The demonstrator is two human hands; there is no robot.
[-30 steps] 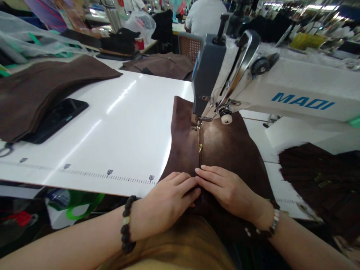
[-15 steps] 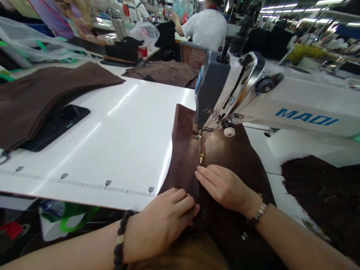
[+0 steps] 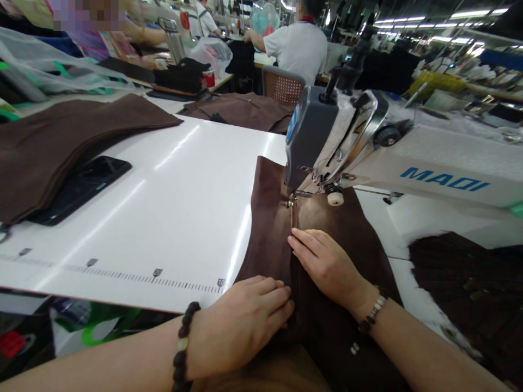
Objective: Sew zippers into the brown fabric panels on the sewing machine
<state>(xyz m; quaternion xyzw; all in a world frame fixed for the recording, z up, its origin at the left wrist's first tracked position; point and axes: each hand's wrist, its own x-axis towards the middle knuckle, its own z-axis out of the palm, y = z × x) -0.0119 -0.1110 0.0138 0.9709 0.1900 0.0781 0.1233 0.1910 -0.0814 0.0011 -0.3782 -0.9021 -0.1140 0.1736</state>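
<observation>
A brown fabric piece point(image 3: 339, 228) with a zipper seam lies under the presser foot point(image 3: 291, 200) of a white sewing machine point(image 3: 429, 163). My right hand point(image 3: 327, 264) lies flat on the fabric just right of the seam, fingers stretched toward the needle, close behind the foot. My left hand point(image 3: 241, 321) rests at the table's front edge on the fabric left of the seam, its fingers pressed together against the cloth fold. Both wrists wear bead bracelets.
A stack of brown fabric point(image 3: 61, 136) lies at the left, over a black phone point(image 3: 81, 188). A ruler scale point(image 3: 155, 275) runs along the white table's front edge. Dark zippers point(image 3: 469, 283) are heaped at the right. Other people sit at workstations behind.
My right hand has slid forward along the seam toward the presser foot, covering the zipper pull. My left hand has dropped back toward the table edge.
</observation>
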